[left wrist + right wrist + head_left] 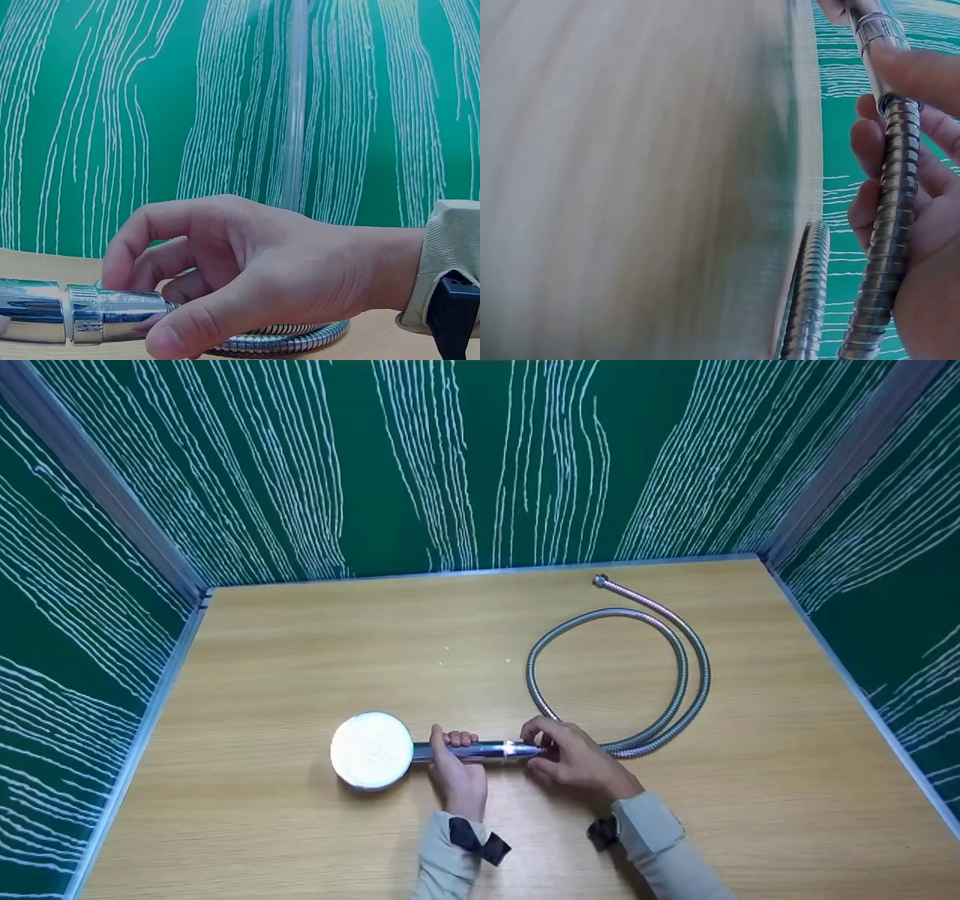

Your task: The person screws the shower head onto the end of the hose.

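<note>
A chrome hand shower [491, 751] lies across the front of the table, its round white head [371, 751] to the left. My left hand [459, 772] grips its handle near the middle. At the handle's right end my right hand [577, 754] pinches the tapered chrome hose nut [135, 313], thumb on one side and fingers on the other. From that nut a ribbed metal shower hose [896, 202] runs back past my right palm. In the left wrist view the nut sits right against the handle's end, with a thin pale ring between them.
The hose's coiled length [681, 660] loops on the wooden table [262, 675] behind my right hand, its free end fitting [600, 580] near the back edge. Green panels [480, 472] with white wavy lines wall the back and sides. Tiny white specks [508, 661] dot the tabletop.
</note>
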A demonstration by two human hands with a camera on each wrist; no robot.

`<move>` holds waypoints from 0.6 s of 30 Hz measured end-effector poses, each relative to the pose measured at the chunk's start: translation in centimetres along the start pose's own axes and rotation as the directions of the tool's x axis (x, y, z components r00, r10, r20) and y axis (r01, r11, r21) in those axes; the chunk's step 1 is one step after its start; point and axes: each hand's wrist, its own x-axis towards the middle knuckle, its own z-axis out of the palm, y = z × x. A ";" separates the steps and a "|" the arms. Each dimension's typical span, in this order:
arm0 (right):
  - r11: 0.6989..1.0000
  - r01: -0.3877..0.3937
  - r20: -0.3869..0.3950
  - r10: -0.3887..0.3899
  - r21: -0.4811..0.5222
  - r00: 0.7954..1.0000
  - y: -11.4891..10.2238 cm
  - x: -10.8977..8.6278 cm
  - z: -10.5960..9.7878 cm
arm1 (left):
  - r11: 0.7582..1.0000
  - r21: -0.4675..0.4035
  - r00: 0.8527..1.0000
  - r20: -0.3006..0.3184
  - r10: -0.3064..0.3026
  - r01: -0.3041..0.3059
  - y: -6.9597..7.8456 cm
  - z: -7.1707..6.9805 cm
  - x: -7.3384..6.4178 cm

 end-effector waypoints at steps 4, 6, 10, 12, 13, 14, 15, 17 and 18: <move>1.000 0.016 -0.021 -0.017 -0.012 1.000 0.0 0.0 0.0 | 1.000 -0.002 1.000 0.000 0.002 -0.002 0.0 0.0 0.0; 1.000 0.027 -0.032 -0.028 -0.011 0.999 0.0 0.0 0.1 | 1.000 -0.002 1.000 0.001 0.001 -0.001 0.0 0.1 0.1; 0.998 0.069 -0.048 -0.069 -0.011 0.996 0.2 0.0 0.1 | 1.000 -0.004 1.000 -0.004 0.000 0.000 0.0 0.1 0.1; 0.996 0.085 -0.051 -0.086 -0.018 0.995 0.2 0.0 0.1 | 1.000 -0.002 1.000 0.000 0.003 -0.003 0.0 0.1 0.1; 0.995 0.094 -0.052 -0.095 -0.022 0.994 0.2 0.0 0.1 | 1.000 0.000 1.000 0.003 0.004 -0.004 0.0 0.1 0.1; 0.995 0.095 -0.051 -0.096 -0.024 0.994 0.2 0.0 0.1 | 1.000 0.003 1.000 0.006 0.004 -0.004 0.0 0.1 0.1; 0.995 0.096 -0.049 -0.097 -0.025 0.994 0.2 0.0 0.1 | 1.000 0.005 1.000 0.010 0.004 -0.004 0.0 0.0 0.1; 0.995 0.094 -0.044 -0.095 -0.026 0.994 0.3 0.0 0.1 | 1.000 0.007 1.000 0.011 0.004 -0.005 0.0 0.0 0.1; 0.995 0.094 -0.042 -0.095 -0.025 0.995 0.3 0.0 0.0 | 1.000 0.006 1.000 0.011 0.004 -0.004 0.0 0.0 0.1</move>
